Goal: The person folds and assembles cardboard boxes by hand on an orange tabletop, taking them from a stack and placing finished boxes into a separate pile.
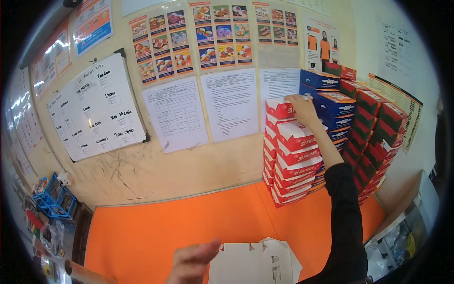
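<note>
My right arm, in a black sleeve, reaches far across the table. My right hand (302, 108) grips the top of a red-and-white folded carton box (279, 109), the highest of its stack against the wall. Beneath and in front stand more red-and-white boxes (295, 156) in stacked columns. My left hand (193, 262), slightly blurred, hovers at the near edge with its fingers stretched out and nothing in them. Beside it lies a small pile of flat white carton blanks (250, 265) on the orange tabletop (142, 236).
Blue boxes (333, 106) and red-and-green boxes (373, 142) are stacked right of the red-and-white ones. At far left stand a blue basket rack (54, 196) and plastic bags. A grey bin with plastic bags (402, 241) is at right. Posters and a whiteboard (97, 109) cover the wall.
</note>
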Demonstrator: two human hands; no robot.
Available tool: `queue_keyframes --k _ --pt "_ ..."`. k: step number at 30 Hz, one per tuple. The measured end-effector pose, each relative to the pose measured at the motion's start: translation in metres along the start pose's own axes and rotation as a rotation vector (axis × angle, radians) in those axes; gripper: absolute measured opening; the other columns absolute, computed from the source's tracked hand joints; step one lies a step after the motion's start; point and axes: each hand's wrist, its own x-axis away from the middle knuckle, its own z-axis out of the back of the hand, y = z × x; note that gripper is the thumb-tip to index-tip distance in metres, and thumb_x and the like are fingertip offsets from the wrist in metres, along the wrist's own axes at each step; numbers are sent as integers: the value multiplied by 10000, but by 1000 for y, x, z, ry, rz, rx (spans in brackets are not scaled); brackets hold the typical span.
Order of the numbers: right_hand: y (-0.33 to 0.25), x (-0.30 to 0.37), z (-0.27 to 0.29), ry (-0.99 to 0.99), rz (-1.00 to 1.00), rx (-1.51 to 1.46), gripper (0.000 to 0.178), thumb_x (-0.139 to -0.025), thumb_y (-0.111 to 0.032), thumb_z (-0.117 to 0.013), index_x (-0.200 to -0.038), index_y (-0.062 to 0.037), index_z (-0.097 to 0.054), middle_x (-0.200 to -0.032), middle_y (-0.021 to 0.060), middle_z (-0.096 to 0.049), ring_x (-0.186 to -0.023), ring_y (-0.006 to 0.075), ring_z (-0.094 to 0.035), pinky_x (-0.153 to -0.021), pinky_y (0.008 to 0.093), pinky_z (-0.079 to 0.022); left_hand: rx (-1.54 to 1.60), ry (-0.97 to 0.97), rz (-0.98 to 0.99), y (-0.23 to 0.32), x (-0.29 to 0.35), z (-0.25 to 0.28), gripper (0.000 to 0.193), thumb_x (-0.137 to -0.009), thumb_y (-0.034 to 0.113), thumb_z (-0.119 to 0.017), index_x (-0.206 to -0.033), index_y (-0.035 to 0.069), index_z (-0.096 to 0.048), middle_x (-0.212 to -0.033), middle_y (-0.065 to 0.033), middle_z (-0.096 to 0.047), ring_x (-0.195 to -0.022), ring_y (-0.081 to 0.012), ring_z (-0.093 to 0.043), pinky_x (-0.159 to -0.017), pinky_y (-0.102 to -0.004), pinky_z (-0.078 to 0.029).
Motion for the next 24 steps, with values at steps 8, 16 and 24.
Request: queue_keyframes --k 8,16,24 --pt "-281 253 49 -820 131 -1255 423 -797 -285 -645 -1182 -133 -557 -1256 103 -498 -1157 262 -489 -913 412 -435 20 -249 176 45 12 -11 575 -881 375 -546 -1360 120 -358 -1379 -173 -355 -1331 -363 -263 -1057 -461 -280" --pt "-398 426 39 -951 482 -834 475 -639 -350 -723 -1079 -193 -636 -1136 57 -577 -1090 262 -511 -852 418 -463 163 -218 340 47 37 -61 664 -823 358 -628 -1370 122 -334 -1365 -175 -367 -1346 -351 -236 -1059 -441 -268" --pt "-322 366 72 -947 -394 -1348 265 -810 -326 -610 -910 -82 -634 -851 125 -634 -772 270 -616 -717 393 -487 -1080 -416 512 -32 102 -66 693 -812 326 -638 -1378 93 -314 -1407 -174 -317 -1352 -394 -188 -1069 -496 -224"
